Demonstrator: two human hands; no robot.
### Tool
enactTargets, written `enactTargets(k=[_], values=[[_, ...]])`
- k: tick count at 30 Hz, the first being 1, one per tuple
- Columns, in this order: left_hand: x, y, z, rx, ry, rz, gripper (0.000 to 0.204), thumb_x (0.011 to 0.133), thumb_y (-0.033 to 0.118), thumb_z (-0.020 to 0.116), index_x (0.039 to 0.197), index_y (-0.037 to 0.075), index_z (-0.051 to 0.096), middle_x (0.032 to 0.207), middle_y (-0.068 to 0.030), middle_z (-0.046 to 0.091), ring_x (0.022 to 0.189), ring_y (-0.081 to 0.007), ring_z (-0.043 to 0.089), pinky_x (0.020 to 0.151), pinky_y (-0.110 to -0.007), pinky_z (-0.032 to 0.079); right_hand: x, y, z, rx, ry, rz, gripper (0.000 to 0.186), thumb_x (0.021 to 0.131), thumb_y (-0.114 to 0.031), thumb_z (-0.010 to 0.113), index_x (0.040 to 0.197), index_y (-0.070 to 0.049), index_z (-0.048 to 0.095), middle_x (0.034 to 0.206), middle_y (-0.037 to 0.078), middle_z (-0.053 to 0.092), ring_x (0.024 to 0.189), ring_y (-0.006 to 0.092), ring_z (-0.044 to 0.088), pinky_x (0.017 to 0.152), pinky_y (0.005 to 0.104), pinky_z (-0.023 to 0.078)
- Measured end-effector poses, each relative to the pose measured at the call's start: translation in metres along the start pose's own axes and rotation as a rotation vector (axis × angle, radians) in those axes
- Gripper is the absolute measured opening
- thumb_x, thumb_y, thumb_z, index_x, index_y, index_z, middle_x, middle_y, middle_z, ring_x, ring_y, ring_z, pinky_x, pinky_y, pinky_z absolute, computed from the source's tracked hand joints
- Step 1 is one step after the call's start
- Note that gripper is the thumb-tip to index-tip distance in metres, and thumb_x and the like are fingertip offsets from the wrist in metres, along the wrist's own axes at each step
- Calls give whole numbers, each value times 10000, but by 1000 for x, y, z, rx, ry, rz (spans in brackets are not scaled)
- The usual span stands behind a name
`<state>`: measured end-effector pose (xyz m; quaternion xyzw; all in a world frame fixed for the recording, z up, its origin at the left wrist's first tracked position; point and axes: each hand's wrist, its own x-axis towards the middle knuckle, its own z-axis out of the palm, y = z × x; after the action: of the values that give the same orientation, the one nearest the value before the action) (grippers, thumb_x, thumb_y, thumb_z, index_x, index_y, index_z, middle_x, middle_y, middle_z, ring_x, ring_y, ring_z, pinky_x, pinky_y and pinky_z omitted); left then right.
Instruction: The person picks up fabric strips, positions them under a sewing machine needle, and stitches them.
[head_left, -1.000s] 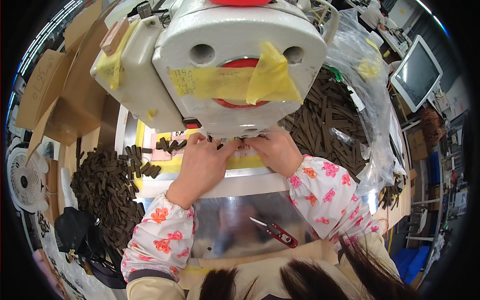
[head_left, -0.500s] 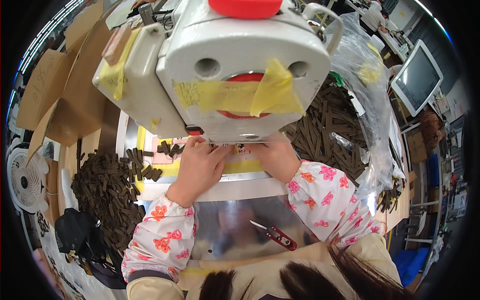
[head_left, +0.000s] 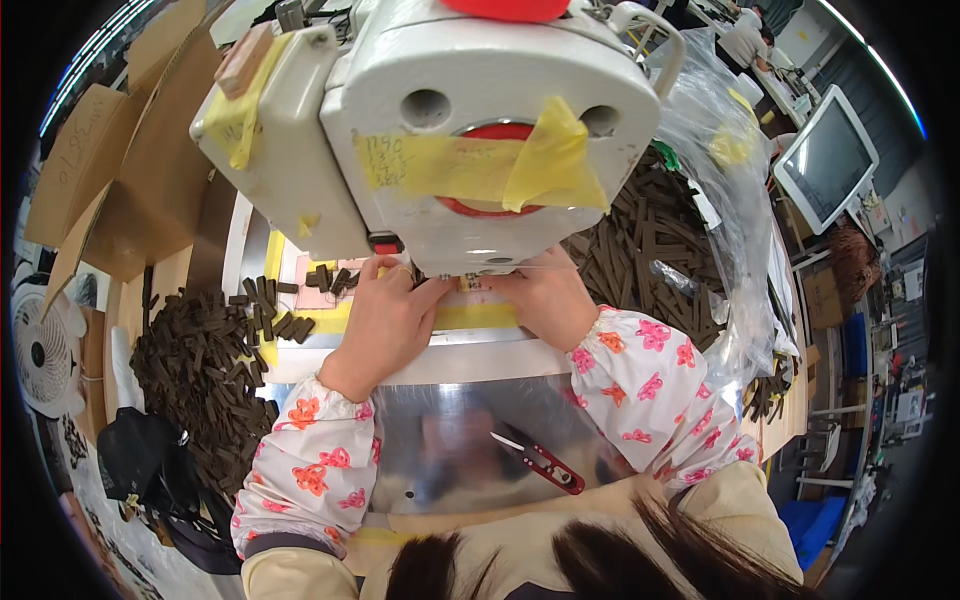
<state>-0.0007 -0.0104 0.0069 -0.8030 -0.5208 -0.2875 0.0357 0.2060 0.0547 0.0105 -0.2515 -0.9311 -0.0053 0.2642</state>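
Observation:
My left hand (head_left: 385, 320) and my right hand (head_left: 540, 300) lie side by side on the machine bed, fingertips meeting under the head of a big white sewing machine (head_left: 450, 130). Between the fingertips sits a small piece (head_left: 472, 285), mostly hidden by the machine head and the fingers. The hands press on a yellow-taped strip (head_left: 470, 317) of the bed. Whether either hand grips the piece, I cannot tell. Both forearms wear white sleeves with red and orange flowers.
A heap of dark brown strips (head_left: 195, 360) lies left, a larger pile (head_left: 650, 250) right under a clear plastic bag (head_left: 720, 180). Red-handled thread snips (head_left: 540, 462) rest on the shiny metal plate (head_left: 450, 430). Cardboard boxes (head_left: 120, 170) stand far left, a monitor (head_left: 825, 160) far right.
The view has shifted slightly; the machine head looms a bit larger. Both hands stay in the same place under it, fingers barely adjusting.

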Motion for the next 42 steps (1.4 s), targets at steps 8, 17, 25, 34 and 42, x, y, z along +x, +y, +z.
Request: enactTargets(k=[8, 17, 25, 34, 42], values=[[-1, -1, 1, -50, 29, -3, 223, 744, 45, 599, 945, 100, 678, 638, -91, 524, 634, -241, 519, 799, -407, 409, 5, -3, -4, -22, -20, -16, 187, 706, -107, 572, 861, -106, 675, 881, 38, 627, 933, 203, 548, 876, 353, 384], [-2, -1, 4, -36, 52, 10, 215, 751, 56, 598, 948, 98, 675, 654, -101, 534, 658, -245, 536, 817, -413, 415, 1, 0, -2, -37, -30, 12, 180, 707, -105, 583, 847, -115, 695, 905, 28, 632, 935, 200, 545, 928, 372, 363], [-1, -4, 8, -55, 108, -4, 196, 758, 58, 592, 935, 96, 666, 669, -102, 542, 675, -252, 548, 845, -417, 417, 6, 1, -4, -32, -99, 5, 230, 704, -86, 579, 900, -126, 694, 903, 19, 645, 962, 218, 536, 959, 401, 344], [0, -2, 5, -53, 102, 16, 202, 774, 72, 559, 964, 90, 625, 763, -117, 587, 756, -289, 578, 857, -426, 409, 0, -1, 0, -32, 14, 37, 247, 693, -66, 564, 884, -128, 707, 852, 43, 642, 923, 244, 541, 946, 417, 350], [-3, 8, 3, -38, 46, -37, 156, 812, 92, 554, 946, 72, 632, 744, -117, 599, 754, -271, 584, 844, -418, 406, -8, -5, 2, -7, 15, 81, 176, 714, -86, 593, 845, -137, 699, 944, 14, 636, 934, 198, 549, 899, 378, 374]])
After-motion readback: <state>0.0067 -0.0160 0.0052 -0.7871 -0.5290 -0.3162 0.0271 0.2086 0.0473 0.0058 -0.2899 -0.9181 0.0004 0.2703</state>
